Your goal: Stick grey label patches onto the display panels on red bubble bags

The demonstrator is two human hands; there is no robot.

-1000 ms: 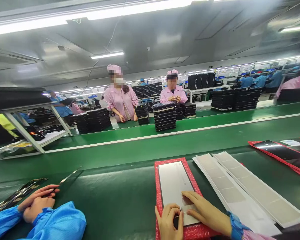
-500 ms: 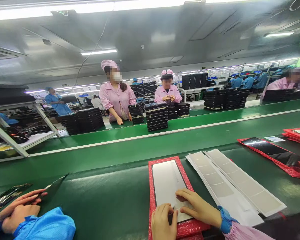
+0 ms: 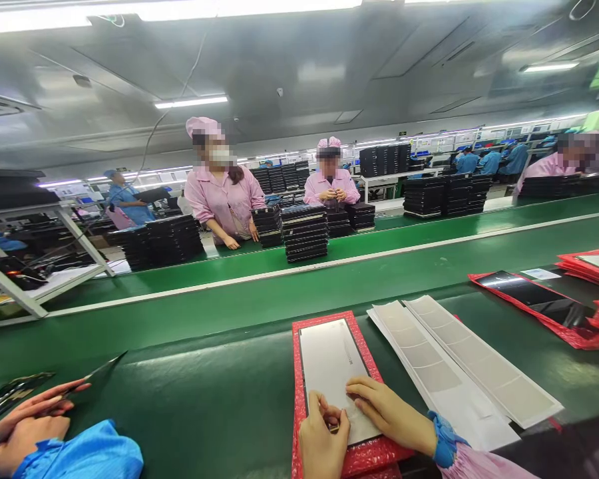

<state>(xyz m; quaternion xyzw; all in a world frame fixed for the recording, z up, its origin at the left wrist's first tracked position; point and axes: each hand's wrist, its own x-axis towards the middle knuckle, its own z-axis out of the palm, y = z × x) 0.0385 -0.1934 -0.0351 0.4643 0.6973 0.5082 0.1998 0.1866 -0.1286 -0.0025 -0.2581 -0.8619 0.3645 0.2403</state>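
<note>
A flat screen panel [image 3: 329, 359] lies white back up, dark along its edges, on red bubble wrap [image 3: 299, 392] in front of me. My left hand [image 3: 324, 432] is over the panel's lower left part, thumb and fingertips pinched together. Whatever is in that pinch, if anything, is too small or hidden to name. My right hand [image 3: 387, 412] lies across the panel's right side with fingers stretched out, fingertips on the white surface. To the right, two sheets of grey rectangular stickers [image 3: 474, 352] lie side by side, partly over white paper.
At left, a co-worker's hands [image 3: 34, 412] in blue sleeves hold a thin dark panel [image 3: 104, 364]. Another dark screen [image 3: 534, 299] rests on red wrap at right. Beyond a green belt [image 3: 219, 296] stand stacks of black panels [image 3: 305, 233] and people in pink.
My left hand's fingers have drawn into a tighter pinch slightly higher on the panel. My right hand stays on the panel. The view has shifted slightly.
</note>
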